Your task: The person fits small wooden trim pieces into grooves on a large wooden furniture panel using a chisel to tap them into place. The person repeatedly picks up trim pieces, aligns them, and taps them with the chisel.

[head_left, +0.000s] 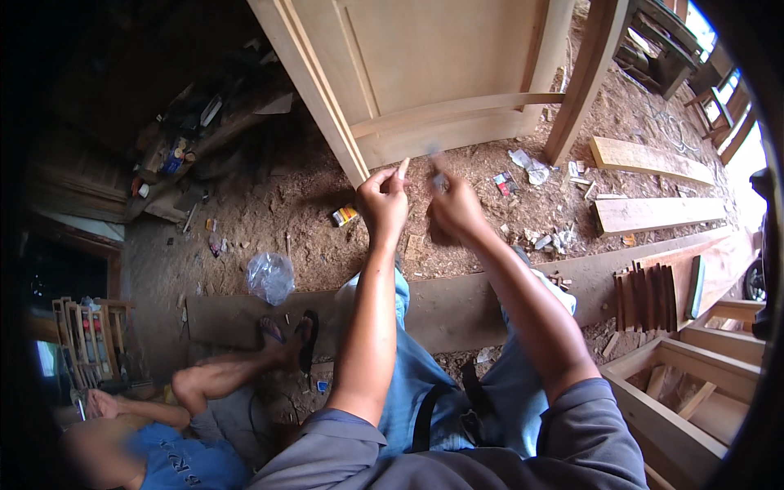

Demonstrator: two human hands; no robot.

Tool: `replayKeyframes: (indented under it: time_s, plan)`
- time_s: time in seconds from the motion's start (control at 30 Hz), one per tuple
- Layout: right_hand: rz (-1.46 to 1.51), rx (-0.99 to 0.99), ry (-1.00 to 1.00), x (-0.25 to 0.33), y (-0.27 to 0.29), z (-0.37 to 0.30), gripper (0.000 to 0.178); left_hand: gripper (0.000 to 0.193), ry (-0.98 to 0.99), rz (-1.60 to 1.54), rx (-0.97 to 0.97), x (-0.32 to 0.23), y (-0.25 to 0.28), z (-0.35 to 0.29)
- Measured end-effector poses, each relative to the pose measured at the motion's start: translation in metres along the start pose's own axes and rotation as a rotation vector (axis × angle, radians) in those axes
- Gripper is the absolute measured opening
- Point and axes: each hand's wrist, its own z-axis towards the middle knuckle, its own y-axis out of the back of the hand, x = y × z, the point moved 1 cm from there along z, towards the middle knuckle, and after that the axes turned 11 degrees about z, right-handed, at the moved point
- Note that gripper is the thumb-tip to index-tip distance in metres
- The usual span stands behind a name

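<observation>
The left hand (382, 211) is raised on a nearly straight forearm, its fingers pinching a small pale wooden stick (403, 168) that pokes upward. Just beside it, the right hand (459, 208) is curled, its fingers closed on a blurred object (440, 182) I can't make out. Under them the floor (314, 249) is littered with shavings, and a long board (457, 298) lies across it. Over at the left sits a person in a blue shirt (184, 457); then come a clear plastic bag (270, 278), a yellow box (345, 216), a framed wooden panel (441, 57) standing right beyond the hands, a wooden post (586, 82), two loose planks (657, 215) and a wooden frame (665, 400).
</observation>
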Motion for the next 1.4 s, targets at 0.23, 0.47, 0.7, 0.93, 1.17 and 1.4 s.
replayKeyframes:
  time_s: [0.23,0.47,0.7,0.93,1.17,1.4]
  plan:
    - [0.658,-0.219,-0.062,-0.005,0.048,0.023,0.063,0.018,0.34,-0.385,0.045,-0.01,0.008,-0.001]
    - [0.539,-0.012,0.005,-0.018,0.007,0.0,0.057,0.022,0.264,-0.326,0.06,0.003,-0.002,0.001]
    - [0.678,-0.155,-0.3,-0.025,0.026,0.031,0.024,0.016,-0.004,-0.138,0.122,0.0,-0.041,-0.017]
    - [0.414,-0.084,-0.152,-0.03,0.03,0.027,0.027,0.023,0.03,-0.136,0.068,-0.015,-0.04,-0.029]
    - [0.451,-0.025,-0.175,-0.053,0.032,0.043,0.027,0.01,-0.023,-0.075,0.025,-0.018,-0.035,-0.026]
    - [0.314,0.07,-0.208,-0.059,0.042,0.052,0.013,0.01,0.023,-0.08,-0.003,-0.013,-0.032,-0.026]
